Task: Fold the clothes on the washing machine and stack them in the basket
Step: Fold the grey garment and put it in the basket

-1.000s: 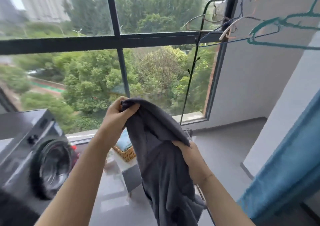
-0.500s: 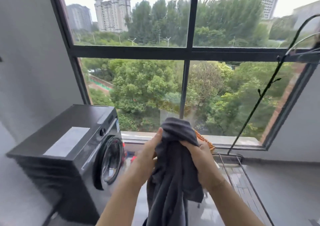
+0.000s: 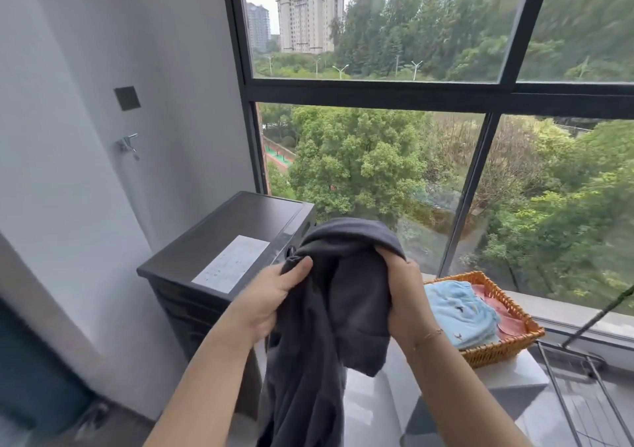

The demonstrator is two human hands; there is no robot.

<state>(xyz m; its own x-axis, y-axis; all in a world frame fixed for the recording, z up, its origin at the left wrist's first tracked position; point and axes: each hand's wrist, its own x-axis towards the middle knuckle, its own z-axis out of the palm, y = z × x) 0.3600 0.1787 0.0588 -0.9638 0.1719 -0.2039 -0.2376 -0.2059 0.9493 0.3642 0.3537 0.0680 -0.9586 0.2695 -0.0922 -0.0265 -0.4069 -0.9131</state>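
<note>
Balcony window bkgd, both hands (image 3: 338, 301) gripping soft dark-grey garment (image 3: 329, 326), woven basket (image 3: 507, 313) nearby

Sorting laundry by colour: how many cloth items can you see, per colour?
Dark grey: 1, the garment held by left hand and right hand
Light blue: 1, folded cloth in basket
Pink: 1, cloth beside it
Total: 3

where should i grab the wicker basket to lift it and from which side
By the two short end rims of the wicker basket, one hand from each end: it is oblong, no handles show, and folded clothes fill the middle.
</note>
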